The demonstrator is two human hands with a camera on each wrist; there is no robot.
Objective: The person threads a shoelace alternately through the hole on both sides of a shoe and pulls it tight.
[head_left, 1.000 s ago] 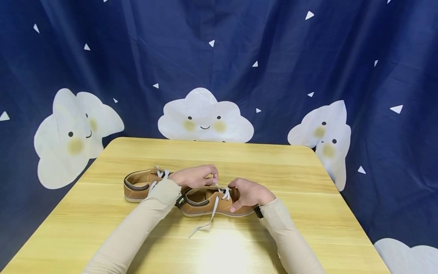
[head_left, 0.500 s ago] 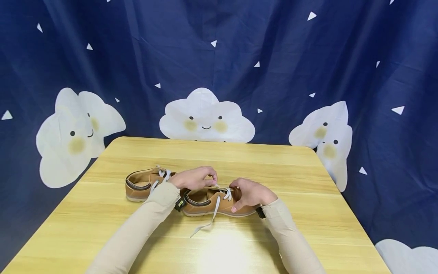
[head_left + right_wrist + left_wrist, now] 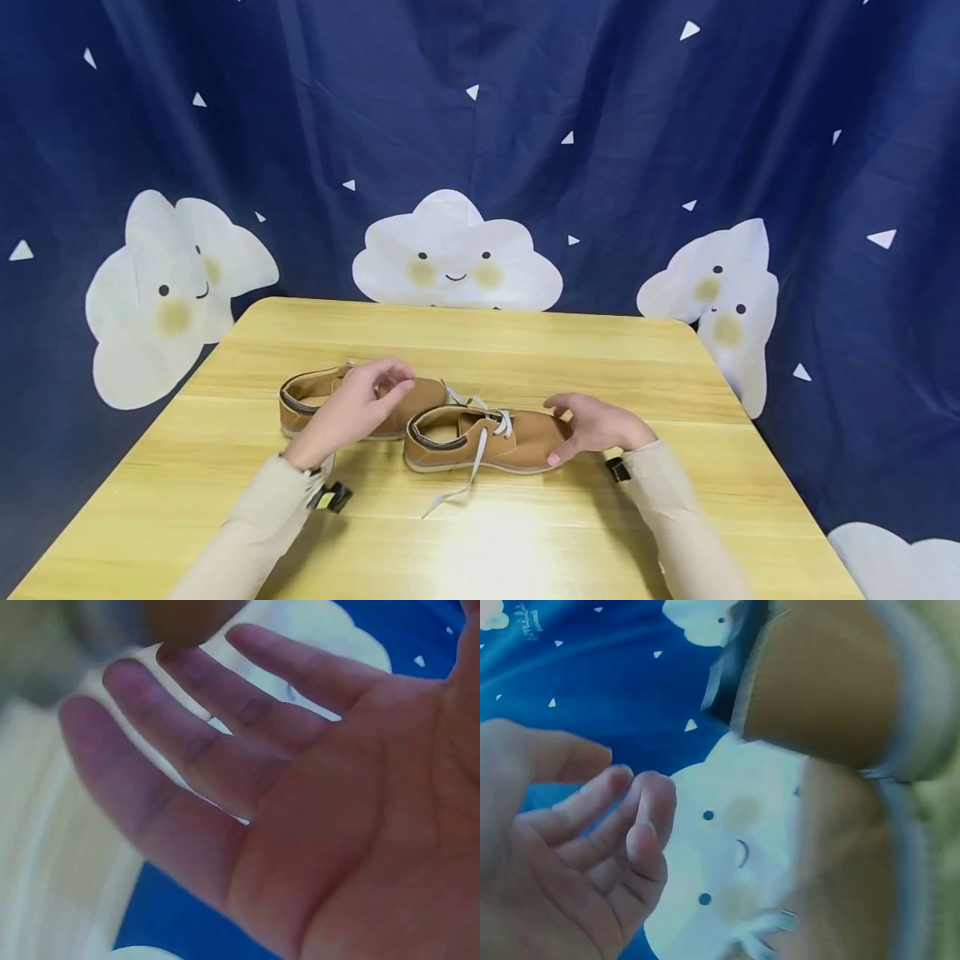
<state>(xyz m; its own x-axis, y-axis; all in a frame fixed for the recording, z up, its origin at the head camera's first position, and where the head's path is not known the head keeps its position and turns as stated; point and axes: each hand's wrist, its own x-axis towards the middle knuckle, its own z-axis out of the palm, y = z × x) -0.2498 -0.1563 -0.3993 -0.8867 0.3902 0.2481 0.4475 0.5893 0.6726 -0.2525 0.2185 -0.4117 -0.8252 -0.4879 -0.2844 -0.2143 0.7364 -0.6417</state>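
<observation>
Two tan lace-up shoes lie on the wooden table, both with toes to the right. The near shoe (image 3: 465, 442) has white laces (image 3: 478, 458) hanging loose on both sides, one end trailing onto the table. Behind it to the left is the far shoe (image 3: 416, 400), its middle and laces partly hidden by my left hand (image 3: 356, 410). That hand holds nothing, and the left wrist view shows its fingers loosely bent, apart from the blurred shoes. My right hand (image 3: 598, 427) is by the near shoe's toe, thumb and fingers spread; the right wrist view shows an uncovered palm (image 3: 322, 810).
A light wood table (image 3: 525, 342) with rounded far corners carries the shoes. Dark blue curtains (image 3: 600, 75) printed with smiling clouds (image 3: 456, 258) and small white triangles surround it. Black wrist cameras sit under both beige sleeves (image 3: 255, 508).
My left hand has let go of the near shoe's far lace and moved left toward me, over the far shoe. My right hand has slid right, off the near shoe's front to its toe.
</observation>
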